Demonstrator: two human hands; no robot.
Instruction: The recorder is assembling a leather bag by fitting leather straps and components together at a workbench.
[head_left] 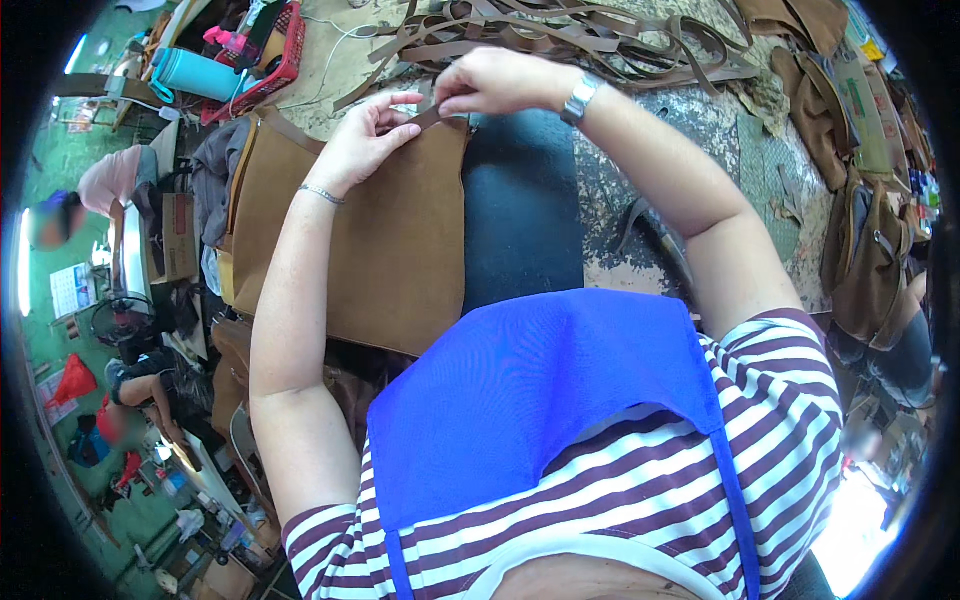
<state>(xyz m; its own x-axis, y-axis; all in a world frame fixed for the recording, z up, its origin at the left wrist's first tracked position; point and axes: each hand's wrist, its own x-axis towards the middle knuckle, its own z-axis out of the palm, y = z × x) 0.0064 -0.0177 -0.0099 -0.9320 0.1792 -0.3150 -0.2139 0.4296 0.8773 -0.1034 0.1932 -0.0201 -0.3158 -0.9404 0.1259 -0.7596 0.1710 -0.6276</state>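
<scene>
Head view: brown strip (429,118) between left hand (368,138) and right hand (482,84)

Nearest, a blue apron (540,390) covers a striped shirt (775,400). Beyond it, a large brown panel (395,235) lies on the worn counter (622,190), a dark sheet (520,220) just to its right. The brown strip is at the panel's far edge. The right hand, a watch (580,98) at its wrist, pinches one end; the left hand's thumb meets the other, though whether it grips I cannot tell. The hands are near each other, apart. Farther off, brown straps (540,30) lie tangled, and a red basket (297,40) stands to the left. Farther left, a person (110,180) leans forward.
</scene>
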